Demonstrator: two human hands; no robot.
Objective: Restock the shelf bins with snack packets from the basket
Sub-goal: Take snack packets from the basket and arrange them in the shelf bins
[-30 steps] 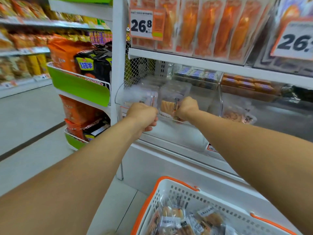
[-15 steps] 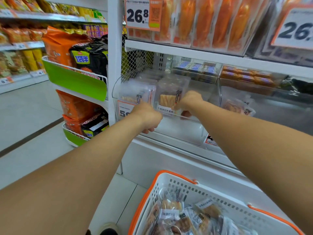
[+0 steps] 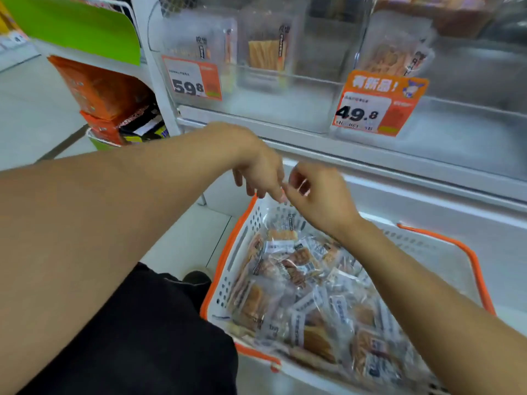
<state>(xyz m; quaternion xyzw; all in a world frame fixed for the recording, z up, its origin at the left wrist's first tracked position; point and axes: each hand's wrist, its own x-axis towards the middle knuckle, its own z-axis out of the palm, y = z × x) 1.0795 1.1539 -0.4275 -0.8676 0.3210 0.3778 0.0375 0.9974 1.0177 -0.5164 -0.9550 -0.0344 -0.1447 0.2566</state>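
Both hands hang over the far rim of the basket (image 3: 228, 260), holding nothing: the left hand (image 3: 256, 166) droops with loose fingers, the right hand (image 3: 316, 201) is loosely curled, their fingertips almost touching. Below them the basket is heaped with snack packets (image 3: 308, 297), so most of the restocking looks undone. The clear shelf bins (image 3: 285, 89) above hold only a few upright packets. Nothing blocks the reach; price tags (image 3: 194, 79) hang on the bin fronts, and orange bags (image 3: 99, 89) fill the neighbouring rack.
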